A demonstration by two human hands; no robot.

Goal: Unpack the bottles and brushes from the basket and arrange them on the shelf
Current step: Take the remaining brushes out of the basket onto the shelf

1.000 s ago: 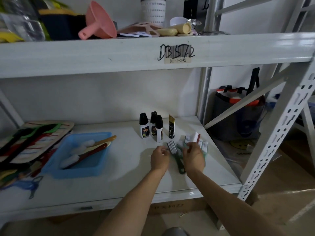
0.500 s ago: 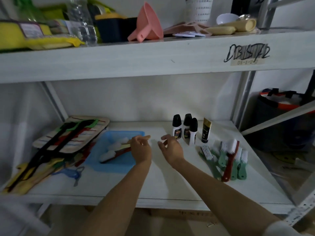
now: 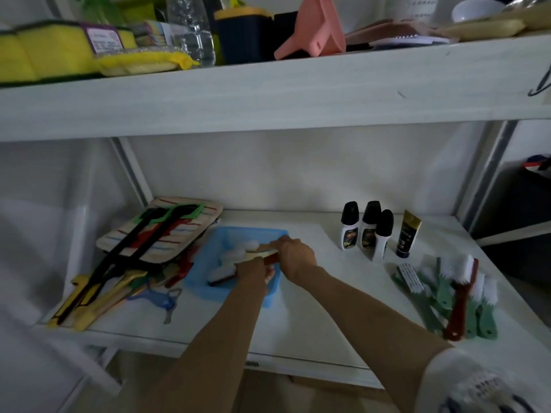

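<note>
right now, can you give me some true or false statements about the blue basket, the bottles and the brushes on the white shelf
1. Both hands are at the blue plastic basket, the right hand and left hand on brush handles. True.
2. The basket is already empty. False: white-bristled brushes still lie in it.
3. Three white bottles with black caps stand upright near the back wall. True.
4. The dark tube with the gold top lies flat. False: it stands upright, right of the bottles.
5. The green and red brushes sit left of the basket. False: they lie at the shelf's right end.
</note>
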